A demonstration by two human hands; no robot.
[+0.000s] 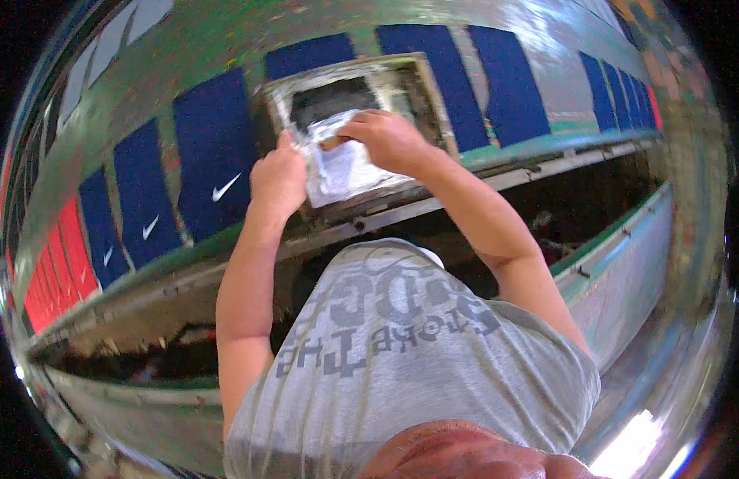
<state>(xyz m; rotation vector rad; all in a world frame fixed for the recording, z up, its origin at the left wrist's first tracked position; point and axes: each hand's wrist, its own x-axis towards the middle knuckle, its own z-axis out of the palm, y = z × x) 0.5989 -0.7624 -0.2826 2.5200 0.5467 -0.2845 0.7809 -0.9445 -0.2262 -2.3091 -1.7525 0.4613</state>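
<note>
A small screen-printing frame point(423, 88) lies on the long green table, its inside smeared with white ink around a dark patch. My left hand point(278, 177) is closed on the frame's left side, thumb up along the edge. My right hand point(389, 141) reaches over the frame, fingers curled round a flat, white-smeared scraper point(335, 169) with a brownish edge showing at the fingertips. The scraper is over the near left part of the mesh; its far end is blurred. Part of a navy fabric panel point(309, 56) shows behind the frame.
Navy panels lie in a row along the green table point(321, 24); left ones, like this panel point(213, 144), bear a white curved mark. Red panels point(62, 259) lie at the far left. A metal rail point(537, 170) runs along the near edge, above a dark trough with a green-rimmed wall point(617, 255).
</note>
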